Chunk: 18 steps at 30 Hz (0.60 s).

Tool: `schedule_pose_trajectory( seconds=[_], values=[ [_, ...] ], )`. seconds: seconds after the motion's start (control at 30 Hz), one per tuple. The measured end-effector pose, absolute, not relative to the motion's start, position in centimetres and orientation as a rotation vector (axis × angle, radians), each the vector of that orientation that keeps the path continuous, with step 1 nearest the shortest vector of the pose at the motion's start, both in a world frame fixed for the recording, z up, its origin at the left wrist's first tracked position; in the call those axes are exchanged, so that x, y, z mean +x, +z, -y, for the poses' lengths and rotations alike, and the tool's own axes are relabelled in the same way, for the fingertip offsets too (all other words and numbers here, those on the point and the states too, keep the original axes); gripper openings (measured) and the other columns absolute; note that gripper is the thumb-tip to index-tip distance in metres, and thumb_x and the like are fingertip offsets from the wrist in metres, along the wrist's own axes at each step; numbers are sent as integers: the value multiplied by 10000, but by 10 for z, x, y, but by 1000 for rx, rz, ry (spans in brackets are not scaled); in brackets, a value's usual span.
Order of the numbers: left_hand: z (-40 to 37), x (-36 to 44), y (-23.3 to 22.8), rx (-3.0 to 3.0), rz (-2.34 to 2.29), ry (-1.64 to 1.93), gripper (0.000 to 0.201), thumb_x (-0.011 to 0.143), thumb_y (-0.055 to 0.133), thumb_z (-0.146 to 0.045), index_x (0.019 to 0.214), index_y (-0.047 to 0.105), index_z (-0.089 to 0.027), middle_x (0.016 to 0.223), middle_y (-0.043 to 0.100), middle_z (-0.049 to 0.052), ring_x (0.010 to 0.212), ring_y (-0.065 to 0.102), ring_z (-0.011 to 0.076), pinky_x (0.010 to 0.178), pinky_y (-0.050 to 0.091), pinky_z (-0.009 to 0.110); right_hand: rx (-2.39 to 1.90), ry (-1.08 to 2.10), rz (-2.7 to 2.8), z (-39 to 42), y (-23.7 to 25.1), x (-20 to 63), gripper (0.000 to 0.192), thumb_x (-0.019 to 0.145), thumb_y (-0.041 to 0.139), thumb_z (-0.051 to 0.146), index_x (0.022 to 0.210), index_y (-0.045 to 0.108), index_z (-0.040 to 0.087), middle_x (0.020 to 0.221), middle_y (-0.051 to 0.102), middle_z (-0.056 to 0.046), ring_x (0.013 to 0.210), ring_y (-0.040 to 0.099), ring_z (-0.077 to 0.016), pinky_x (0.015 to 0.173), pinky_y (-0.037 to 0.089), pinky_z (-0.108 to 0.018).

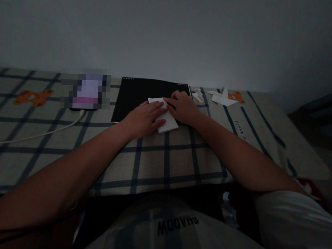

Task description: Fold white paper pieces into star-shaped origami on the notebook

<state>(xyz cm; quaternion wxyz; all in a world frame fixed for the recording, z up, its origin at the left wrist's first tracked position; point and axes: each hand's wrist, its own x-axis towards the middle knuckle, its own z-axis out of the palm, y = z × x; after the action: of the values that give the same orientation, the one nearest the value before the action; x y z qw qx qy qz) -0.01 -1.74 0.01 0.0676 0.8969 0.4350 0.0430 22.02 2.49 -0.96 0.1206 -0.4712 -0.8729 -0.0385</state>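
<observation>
A folded piece of white paper (168, 121) lies at a slant across the front edge of a black notebook (151, 88). My left hand (144, 119) rests flat on the paper's left side, its fingers stretched over it and the thumb near the lower part. From the right, my right hand (183, 107) bends its fingers and pinches the upper right edge of the paper, close to the left fingertips. Part of the paper is hidden under both hands.
A checked cloth (151, 160) covers the table, which meets a wall at the back. On the left, a phone (88, 91) is plugged into a white cable (57, 131). Right of the notebook are a small folded paper (199, 96) and a pointed paper figure (223, 98).
</observation>
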Motion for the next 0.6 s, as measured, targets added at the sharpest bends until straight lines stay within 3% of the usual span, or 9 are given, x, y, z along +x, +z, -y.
schedule_pose_trajectory(
  seconds=[0.3, 0.43, 0.6],
  values=[
    [17, 0, -2, 2699, -1315, 162, 648, 1131, 395, -482, 1701, 442, -177, 1802, 366, 156, 1683, 326, 313, 1386, 203, 537, -1359, -153, 2531, -26, -14, 221, 469, 1099, 440, 316, 1488, 690, 234, 1340, 664, -186, 1201, 557, -381, 927, 518, -524],
    [20, 2, 0, 2702, -1368, 90, 662, 1148, 370, -481, 1735, 367, -176, 1830, 294, 149, 1711, 253, 287, 1397, 163, 521, -1441, -126, 2579, -19, -5, 218, 496, 1115, 410, 328, 1536, 654, 232, 1405, 633, -195, 1232, 539, -382, 950, 492, -517],
    [25, 5, 4, 2682, -1539, 54, 765, 1133, 425, -558, 1750, 311, -122, 1841, 215, 209, 1723, 191, 336, 1391, 183, 534, -1507, -110, 2605, -16, 2, 216, 515, 1124, 393, 337, 1575, 625, 241, 1433, 612, -191, 1253, 524, -376, 954, 471, -494]
  ],
)
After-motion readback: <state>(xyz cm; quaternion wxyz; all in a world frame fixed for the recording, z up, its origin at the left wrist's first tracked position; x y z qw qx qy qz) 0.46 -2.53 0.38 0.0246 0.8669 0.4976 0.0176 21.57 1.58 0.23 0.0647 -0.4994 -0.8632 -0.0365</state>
